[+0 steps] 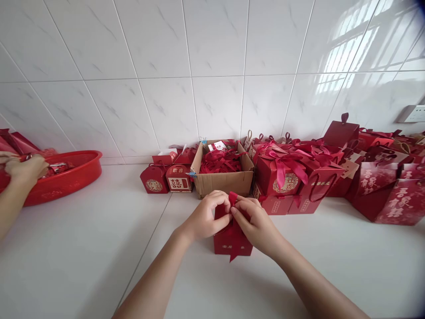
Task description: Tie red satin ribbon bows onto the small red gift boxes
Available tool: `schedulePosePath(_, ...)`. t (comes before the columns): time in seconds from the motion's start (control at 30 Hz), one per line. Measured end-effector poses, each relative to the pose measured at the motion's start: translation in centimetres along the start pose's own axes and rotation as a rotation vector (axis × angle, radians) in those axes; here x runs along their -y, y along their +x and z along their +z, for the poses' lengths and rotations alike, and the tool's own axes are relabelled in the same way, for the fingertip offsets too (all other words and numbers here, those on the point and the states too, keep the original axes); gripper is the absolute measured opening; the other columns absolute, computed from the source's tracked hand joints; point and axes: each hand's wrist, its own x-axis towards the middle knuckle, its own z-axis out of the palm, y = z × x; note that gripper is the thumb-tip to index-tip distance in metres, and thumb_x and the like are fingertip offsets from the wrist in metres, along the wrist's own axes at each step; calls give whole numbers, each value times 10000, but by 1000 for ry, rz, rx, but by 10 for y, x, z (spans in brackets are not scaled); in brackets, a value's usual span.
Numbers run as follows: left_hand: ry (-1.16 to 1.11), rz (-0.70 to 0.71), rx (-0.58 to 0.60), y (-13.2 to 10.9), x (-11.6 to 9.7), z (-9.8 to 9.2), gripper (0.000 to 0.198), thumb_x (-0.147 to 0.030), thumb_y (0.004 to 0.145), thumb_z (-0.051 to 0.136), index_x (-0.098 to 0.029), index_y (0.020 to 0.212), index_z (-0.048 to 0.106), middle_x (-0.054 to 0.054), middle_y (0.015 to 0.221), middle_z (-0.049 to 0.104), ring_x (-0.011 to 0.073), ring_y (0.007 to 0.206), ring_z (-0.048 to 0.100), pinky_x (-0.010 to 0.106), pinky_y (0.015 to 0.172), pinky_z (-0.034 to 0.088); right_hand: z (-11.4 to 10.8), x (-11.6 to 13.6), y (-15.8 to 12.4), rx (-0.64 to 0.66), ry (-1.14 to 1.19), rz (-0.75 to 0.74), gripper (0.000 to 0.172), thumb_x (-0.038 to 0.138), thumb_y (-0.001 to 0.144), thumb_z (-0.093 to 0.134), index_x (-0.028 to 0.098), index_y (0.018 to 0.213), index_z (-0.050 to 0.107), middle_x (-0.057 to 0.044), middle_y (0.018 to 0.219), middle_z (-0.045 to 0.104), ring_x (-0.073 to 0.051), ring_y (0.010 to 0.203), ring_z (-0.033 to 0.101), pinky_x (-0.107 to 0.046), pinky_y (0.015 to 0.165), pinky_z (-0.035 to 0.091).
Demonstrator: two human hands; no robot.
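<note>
the gift box [222, 243] was deep red with small gold lettering, its ribbon [236, 248] a brighter red. the cardboard box [222, 182] was plain brown, the basket [71, 175] red, the counter [83, 248] white, the wall tiles [212, 66] white with faint grey veins.

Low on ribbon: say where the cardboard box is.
Head view, centre: the cardboard box stands by the tiled wall, beyond the left hand and right hand, between small red boxes and ribbon-tied gift boxes.

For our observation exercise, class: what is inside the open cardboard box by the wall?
The cardboard box holds a heap of red ribbons, with a small white-and-red packet at its back edge. Whatever lies beneath the ribbons, and the box's floor, is covered.
</note>
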Motion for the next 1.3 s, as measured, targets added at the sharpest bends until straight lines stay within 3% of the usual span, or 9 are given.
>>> schedulePosePath(0.13,-55,22,30,-1,3,-1,131,-93,727,534,-198,702,460,28,889,555,180,890,516,321,833,445,-17,10,-2,155,-110,-43,238,397,898,468,214,776,557,-66,1055,608,-264,1041,489,-413,848,409)
schedulePosePath(0.33,-24,-17,18,-2,3,-2,107,-141,734,570,-207,704,491,7,800,560,184,855,504,318,801,442,-42,18,8,282,-326,-142,132,242,878,469,215,774,546,-42,826,602,-204,814,546,-316,654,436)
schedulePosePath(0.63,-63,-64,11,-5,-4,-3,75,-134,730,542,-200,729,507,11,820,566,170,820,532,314,789,445,-77,40,26,443,-378,-151,169,278,781,604,222,623,583,-19,622,606,-110,448,476,-240,390,304)
schedulePosePath(0.73,-89,-62,44,-4,-5,-2,86,-127,738,534,-199,726,488,11,811,576,161,798,539,319,797,444,-85,41,32,501,-396,-90,239,372,845,534,223,661,565,-21,609,611,-104,428,474,-233,373,312)
schedulePosePath(0.87,-121,-65,34,-3,-4,0,63,-152,751,539,-200,746,499,20,808,590,168,801,549,315,771,459,-80,32,43,462,-279,-116,223,444,864,506,235,875,581,-5,631,615,-117,473,486,-230,396,312)
schedulePosePath(1.07,-162,-53,41,-3,-3,1,46,-156,750,562,-194,769,544,27,815,611,170,807,566,309,769,467,-72,23,53,630,-50,-261,55,229,825,558,210,824,610,8,768,667,-125,633,569,-219,525,418)
schedulePosePath(1.17,-162,-70,35,-3,-1,1,45,-154,758,565,-193,772,547,22,812,599,160,791,565,295,760,467,-70,17,47,586,-28,-325,104,173,845,524,207,859,621,19,750,659,-114,618,564,-216,535,422)
schedulePosePath(1.3,-136,-78,47,-3,0,-2,9,-177,789,559,-185,789,562,17,807,602,153,787,571,284,764,469,-64,3,29,462,-92,-439,218,224,904,473,227,977,678,-33,851,639,-146,728,589,-249,613,458)
